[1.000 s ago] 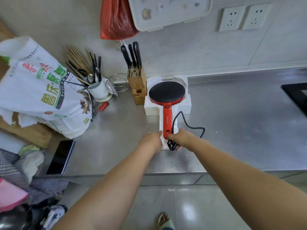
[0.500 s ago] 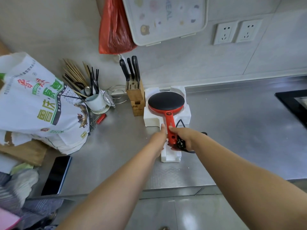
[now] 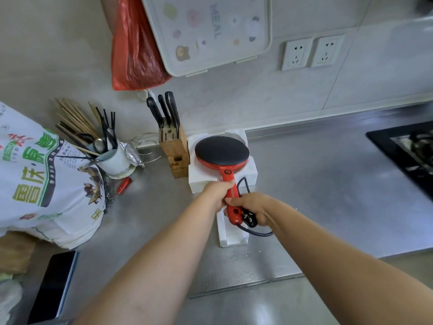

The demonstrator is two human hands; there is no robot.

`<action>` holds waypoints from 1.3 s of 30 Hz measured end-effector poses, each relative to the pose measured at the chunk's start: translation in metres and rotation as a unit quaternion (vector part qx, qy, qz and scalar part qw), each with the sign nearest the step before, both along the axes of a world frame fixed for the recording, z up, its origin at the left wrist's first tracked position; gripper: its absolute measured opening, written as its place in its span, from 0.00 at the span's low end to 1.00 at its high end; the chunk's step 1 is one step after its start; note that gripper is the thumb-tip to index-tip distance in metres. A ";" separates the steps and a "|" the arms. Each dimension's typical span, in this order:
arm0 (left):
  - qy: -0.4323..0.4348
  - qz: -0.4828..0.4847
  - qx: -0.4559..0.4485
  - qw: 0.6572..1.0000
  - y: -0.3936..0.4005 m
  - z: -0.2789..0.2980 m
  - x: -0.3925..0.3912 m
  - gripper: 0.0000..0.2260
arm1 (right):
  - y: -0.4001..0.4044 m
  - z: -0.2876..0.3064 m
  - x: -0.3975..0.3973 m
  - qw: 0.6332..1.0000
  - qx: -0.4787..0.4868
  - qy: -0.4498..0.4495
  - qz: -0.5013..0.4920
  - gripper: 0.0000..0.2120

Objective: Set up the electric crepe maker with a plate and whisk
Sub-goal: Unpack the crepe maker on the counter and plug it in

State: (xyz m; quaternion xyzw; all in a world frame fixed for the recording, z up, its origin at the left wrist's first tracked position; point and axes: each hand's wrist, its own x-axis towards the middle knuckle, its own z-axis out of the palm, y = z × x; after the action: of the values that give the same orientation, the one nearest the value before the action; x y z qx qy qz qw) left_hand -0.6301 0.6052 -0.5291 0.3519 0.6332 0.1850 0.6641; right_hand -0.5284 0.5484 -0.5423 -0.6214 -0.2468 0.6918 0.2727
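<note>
Crepe maker [image 3: 222, 156] lies in a white foam tray [image 3: 234, 238] on the steel counter [image 3: 316, 195]; nearest, the right hand [image 3: 251, 207] curls round the handle's end and the black plug [image 3: 248, 218], the left hand [image 3: 216, 193] grips the red handle just beyond. Farther back stands a knife block [image 3: 174, 146], beside the round dark plate

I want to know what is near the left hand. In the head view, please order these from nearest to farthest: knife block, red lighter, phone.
From the left hand:
1. Knife block, just behind it, slightly left.
2. Red lighter, further left on the counter.
3. Phone, far left, at the counter's front edge.
</note>
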 end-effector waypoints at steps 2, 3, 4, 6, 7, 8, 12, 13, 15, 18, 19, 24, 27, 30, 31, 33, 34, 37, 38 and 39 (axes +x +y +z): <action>-0.012 -0.002 0.007 1.000 0.003 0.003 0.010 0.13 | -0.003 0.008 0.012 1.000 0.019 -0.003 0.012 0.16; -0.018 -0.002 0.010 1.000 0.005 0.004 0.016 0.12 | -0.004 0.012 0.020 0.999 0.027 -0.005 0.018 0.15; -0.019 0.002 0.016 1.000 0.006 0.005 0.020 0.13 | -0.004 0.015 0.027 0.999 0.032 -0.002 0.022 0.13; -0.027 0.004 0.025 0.999 0.009 0.006 0.031 0.14 | -0.005 0.021 0.041 0.999 0.042 0.006 0.025 0.09; -0.034 0.005 0.027 0.999 0.009 0.009 0.037 0.14 | -0.005 0.023 0.048 0.998 0.047 0.004 0.030 0.08; -0.037 0.009 0.028 0.999 0.008 0.011 0.044 0.14 | -0.007 0.025 0.056 0.998 0.051 0.002 0.036 0.08; -0.058 0.023 0.029 0.998 0.007 0.018 0.069 0.16 | -0.011 0.032 0.087 0.994 0.075 -0.022 0.074 0.12; -0.061 0.026 0.032 0.997 0.007 0.019 0.078 0.16 | -0.011 0.034 0.098 0.992 0.082 -0.032 0.085 0.12; -0.070 0.029 0.035 0.997 0.008 0.021 0.093 0.15 | -0.011 0.036 0.117 0.990 0.092 -0.047 0.097 0.12; -0.075 0.028 0.037 0.996 0.005 0.022 0.124 0.15 | -0.012 0.041 0.151 0.987 0.094 -0.077 0.103 0.15; -0.075 0.029 0.035 0.996 0.004 0.021 0.136 0.15 | -0.012 0.042 0.165 0.986 0.089 -0.089 0.111 0.15; -0.085 0.057 0.013 0.995 -0.007 0.010 0.212 0.15 | -0.006 0.032 0.252 0.970 0.074 -0.136 0.189 0.10; -0.078 0.082 -0.003 0.994 -0.010 0.005 0.258 0.16 | -0.002 0.035 0.298 0.952 0.075 -0.181 0.236 0.12; -0.074 0.106 -0.021 0.991 -0.011 -0.007 0.302 0.15 | 0.002 0.028 0.341 0.944 0.067 -0.194 0.259 0.15; -0.071 0.110 -0.025 0.991 -0.011 -0.012 0.312 0.15 | 0.003 0.023 0.351 0.942 0.069 -0.193 0.266 0.14; -0.059 0.123 -0.034 0.990 -0.013 -0.024 0.336 0.15 | 0.004 0.007 0.373 0.940 0.062 -0.190 0.275 0.14; -0.053 0.126 -0.040 0.990 -0.015 -0.029 0.342 0.15 | 0.004 0.000 0.380 0.938 0.059 -0.195 0.280 0.13; -0.056 0.144 -0.061 0.986 -0.018 -0.044 0.359 0.15 | 0.007 -0.019 0.396 0.926 0.061 -0.213 0.306 0.12; -0.056 0.153 -0.065 0.985 -0.018 -0.047 0.363 0.15 | 0.009 -0.024 0.401 0.920 0.065 -0.222 0.316 0.13; -0.060 0.163 -0.069 0.982 -0.017 -0.051 0.368 0.15 | 0.012 -0.026 0.406 0.911 0.071 -0.237 0.330 0.15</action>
State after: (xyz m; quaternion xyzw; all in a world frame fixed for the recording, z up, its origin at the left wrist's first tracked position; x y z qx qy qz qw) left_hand -0.2622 0.5884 -0.5800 0.1858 0.6526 0.2675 0.6842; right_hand -0.1229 0.5603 -0.5686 -0.6293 -0.5440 0.5550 0.0056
